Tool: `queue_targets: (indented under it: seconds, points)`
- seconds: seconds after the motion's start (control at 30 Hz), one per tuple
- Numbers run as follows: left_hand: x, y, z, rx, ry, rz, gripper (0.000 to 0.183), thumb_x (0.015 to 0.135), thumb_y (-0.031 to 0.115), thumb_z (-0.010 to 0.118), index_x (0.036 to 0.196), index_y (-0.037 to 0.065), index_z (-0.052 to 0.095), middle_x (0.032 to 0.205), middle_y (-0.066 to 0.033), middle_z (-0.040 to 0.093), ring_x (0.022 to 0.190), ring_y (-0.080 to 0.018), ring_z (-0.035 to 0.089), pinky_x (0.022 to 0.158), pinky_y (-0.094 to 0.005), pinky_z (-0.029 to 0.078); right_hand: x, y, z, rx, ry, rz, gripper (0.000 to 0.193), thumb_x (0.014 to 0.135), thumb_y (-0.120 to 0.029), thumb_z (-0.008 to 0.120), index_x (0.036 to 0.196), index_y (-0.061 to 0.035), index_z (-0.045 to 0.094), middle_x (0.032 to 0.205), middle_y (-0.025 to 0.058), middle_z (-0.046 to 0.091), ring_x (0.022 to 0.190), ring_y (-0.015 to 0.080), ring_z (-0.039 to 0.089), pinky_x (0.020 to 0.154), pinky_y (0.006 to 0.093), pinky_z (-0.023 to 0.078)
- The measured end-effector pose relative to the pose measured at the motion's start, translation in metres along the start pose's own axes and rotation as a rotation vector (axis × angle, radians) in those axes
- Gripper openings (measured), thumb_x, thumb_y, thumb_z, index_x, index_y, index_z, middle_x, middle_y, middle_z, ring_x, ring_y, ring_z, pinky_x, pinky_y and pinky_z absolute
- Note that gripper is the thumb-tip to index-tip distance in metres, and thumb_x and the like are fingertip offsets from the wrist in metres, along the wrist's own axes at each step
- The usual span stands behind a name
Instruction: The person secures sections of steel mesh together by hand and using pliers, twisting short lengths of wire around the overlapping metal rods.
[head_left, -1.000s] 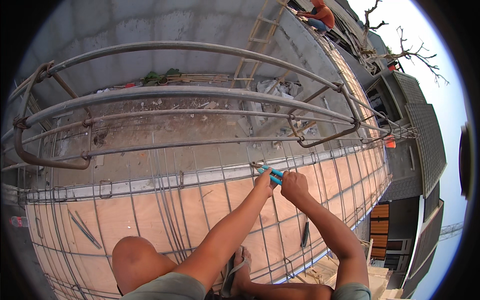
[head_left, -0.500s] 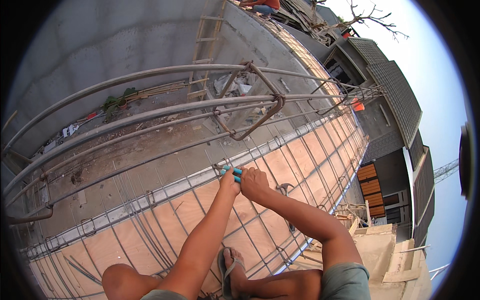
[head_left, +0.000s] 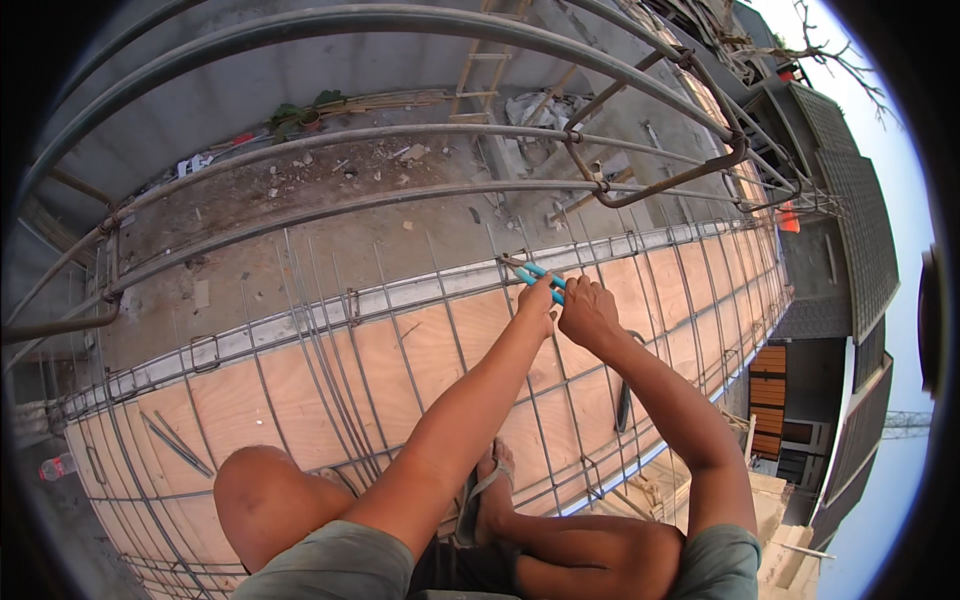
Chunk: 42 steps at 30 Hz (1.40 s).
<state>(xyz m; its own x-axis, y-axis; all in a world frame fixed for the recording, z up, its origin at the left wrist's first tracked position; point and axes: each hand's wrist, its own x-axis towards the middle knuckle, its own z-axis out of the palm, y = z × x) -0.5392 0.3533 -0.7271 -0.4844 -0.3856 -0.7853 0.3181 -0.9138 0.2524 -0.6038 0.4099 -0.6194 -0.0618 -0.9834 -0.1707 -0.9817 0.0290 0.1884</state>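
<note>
- The blue-handled pincers (head_left: 530,272) sit at the far edge of the rebar grid (head_left: 400,330), nose down on a wire tie where thin bars cross, right by the long edge bar (head_left: 300,312).
- To do this step well, I think: keep the nose tight on the tie, twist slow & even, stop once the tie is snug. Too much twist could snap thin wire.
- Keep both hands close, w/ the pull going along the bar, not up, so the bars don't shift.
- Left hand (head_left: 540,298): fingers curled shut round the pincers' blue handles, thumb side up. It has a firm hold.
- Right hand (head_left: 588,312): also closed, knuckles up, pressed right next to the left hand. It looks like it grips the handle ends too, but the fingers hide the exact hold, so can't tell for sure.
- Both arms reach out from the bottom of the view; the person squats, knee (head_left: 262,490) at left, foot in a sandal (head_left: 490,490) on the bars.
- Under the grid lies a plywood board floor (head_left: 440,350).
- Beyond the edge: curved scaffold pipes (head_left: 400,135), then a dusty concrete slab (head_left: 330,170) lower down w/ bits of rubble.
- A wooden ladder (head_left: 480,70) leans far off at the top.
</note>
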Motion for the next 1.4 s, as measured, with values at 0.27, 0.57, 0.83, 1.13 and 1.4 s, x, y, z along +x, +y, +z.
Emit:
queue_targets:
  seconds: [0.27, 0.57, 0.83, 1.13, 1.4]
  points:
    - [-0.002, -0.013, 0.002, -0.202, -0.187, -0.028, 0.032, 0.103, 0.042, 0.060, 0.125, 0.019, 0.065, 0.106, 0.0013, 0.070, 0.087, -0.0157, 0.064, 0.067, -0.0376, 0.053, 0.023, 0.041, -0.017, 1.185, -0.966, 0.513, 0.045, 0.079, -0.027, 0.084, 0.109, 0.0001, 0.064, 0.080, 0.0036, 0.065, 0.064, 0.0175, 0.065, 0.049, 0.0277, 0.051]
    - [-0.022, -0.011, 0.012, -0.020, -0.083, -0.031, 0.033, 0.101, 0.049, 0.061, 0.110, 0.017, 0.064, 0.100, 0.0001, 0.063, 0.091, -0.0177, 0.061, 0.078, -0.0411, 0.047, 0.007, 0.027, 0.015, 0.359, -0.294, 0.187, 0.045, 0.087, -0.040, 0.077, 0.101, 0.0017, 0.066, 0.081, 0.0122, 0.069, 0.070, 0.0209, 0.067, 0.062, 0.0394, 0.054]
    - [-0.023, -0.003, 0.002, -0.096, -0.209, -0.003, 0.033, 0.108, 0.041, 0.049, 0.117, 0.016, 0.068, 0.106, -0.0032, 0.068, 0.094, -0.0228, 0.064, 0.084, -0.0442, 0.054, 0.033, 0.051, -0.023, 1.062, -0.832, 0.446, 0.043, 0.086, -0.038, 0.076, 0.105, 0.0001, 0.069, 0.078, 0.0071, 0.068, 0.055, 0.0138, 0.062, 0.047, 0.0253, 0.049]
    - [-0.024, -0.023, -0.006, -0.250, -0.081, 0.128, 0.027, 0.107, 0.033, 0.056, 0.123, 0.012, 0.054, 0.113, -0.0062, 0.062, 0.092, -0.0261, 0.067, 0.079, -0.0450, 0.060, 0.010, 0.030, 0.009, 1.048, -0.607, 0.412, 0.046, 0.076, -0.014, 0.083, 0.115, 0.0018, 0.067, 0.091, 0.0096, 0.072, 0.073, 0.0158, 0.069, 0.063, 0.0308, 0.058]
    - [-0.029, -0.047, -0.023, -0.103, 0.055, 0.210, 0.022, 0.106, 0.026, 0.054, 0.099, 0.005, 0.057, 0.077, -0.0035, 0.056, 0.067, -0.0177, 0.064, 0.055, -0.0352, 0.053, -0.021, 0.016, 0.025, 1.317, -0.632, 0.538, 0.028, 0.082, -0.012, 0.082, 0.102, -0.0020, 0.066, 0.090, 0.0095, 0.071, 0.075, 0.0151, 0.071, 0.071, 0.0288, 0.061]
